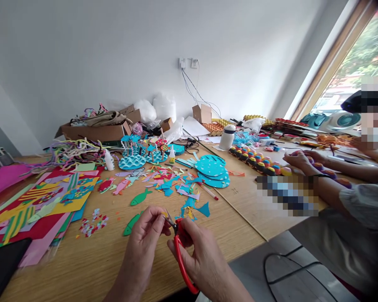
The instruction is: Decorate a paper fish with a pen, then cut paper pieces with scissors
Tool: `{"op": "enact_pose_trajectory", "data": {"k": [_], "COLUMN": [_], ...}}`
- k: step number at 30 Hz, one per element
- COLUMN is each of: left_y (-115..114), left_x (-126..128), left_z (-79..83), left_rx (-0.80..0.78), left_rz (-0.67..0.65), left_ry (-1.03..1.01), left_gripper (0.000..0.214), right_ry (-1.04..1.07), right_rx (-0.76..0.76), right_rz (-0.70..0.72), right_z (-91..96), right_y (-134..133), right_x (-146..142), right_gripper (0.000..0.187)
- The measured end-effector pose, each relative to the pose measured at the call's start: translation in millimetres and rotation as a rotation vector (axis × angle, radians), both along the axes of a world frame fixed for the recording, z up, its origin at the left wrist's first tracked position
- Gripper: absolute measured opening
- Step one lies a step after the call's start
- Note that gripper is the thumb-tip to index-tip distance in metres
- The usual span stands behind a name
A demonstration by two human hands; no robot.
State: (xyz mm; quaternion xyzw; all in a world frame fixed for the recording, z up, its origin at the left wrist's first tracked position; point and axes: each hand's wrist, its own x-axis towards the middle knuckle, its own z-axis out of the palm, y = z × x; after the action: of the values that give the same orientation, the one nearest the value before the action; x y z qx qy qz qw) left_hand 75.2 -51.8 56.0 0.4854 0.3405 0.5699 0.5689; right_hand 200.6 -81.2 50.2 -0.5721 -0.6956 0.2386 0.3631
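Red-handled scissors (183,268) are in my right hand (204,253), its fingers through the loops. Their blades point up and left, reaching the fingertips of my left hand (146,237). Between those fingertips is pinched a small yellow-orange paper piece (165,214), mostly hidden by the fingers. Just beyond my left hand lie two green paper fish (140,196), the nearer one partly covered by it. Blue paper scraps (203,209) are scattered past my right hand. Tiny red, white and blue paper bits (93,223) form a loose pile to the left.
Coloured paper sheets (47,209) cover the table's left side. Glue bottles (108,160), blue egg-tray pieces (132,162) and blue paper discs (212,170) stand farther back. A thin stick (242,218) lies to the right. Beside me, another person's hands (297,161) hold painted egg-tray pieces.
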Motion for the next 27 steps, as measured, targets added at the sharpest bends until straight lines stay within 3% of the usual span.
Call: {"op": "enact_pose_trajectory", "data": {"k": [10,27], "left_y": [-1.1,-1.3], "left_x": [1.9,-1.0], "left_z": [-7.3,-5.9], "left_rx": [-0.016,-0.016], "left_rz": [-0.056,-0.092], "left_ry": [-0.021,0.017], "left_gripper": [0.013,0.01], "right_ry": [-0.007,-0.04], "right_rx": [0.005,-0.004], "right_rz": [-0.008,-0.012], "right_z": [5.7,-1.7], "right_y": [-0.2,-1.4], "right_x": [0.6,7.7], "right_gripper": [0.02,0.022]}}
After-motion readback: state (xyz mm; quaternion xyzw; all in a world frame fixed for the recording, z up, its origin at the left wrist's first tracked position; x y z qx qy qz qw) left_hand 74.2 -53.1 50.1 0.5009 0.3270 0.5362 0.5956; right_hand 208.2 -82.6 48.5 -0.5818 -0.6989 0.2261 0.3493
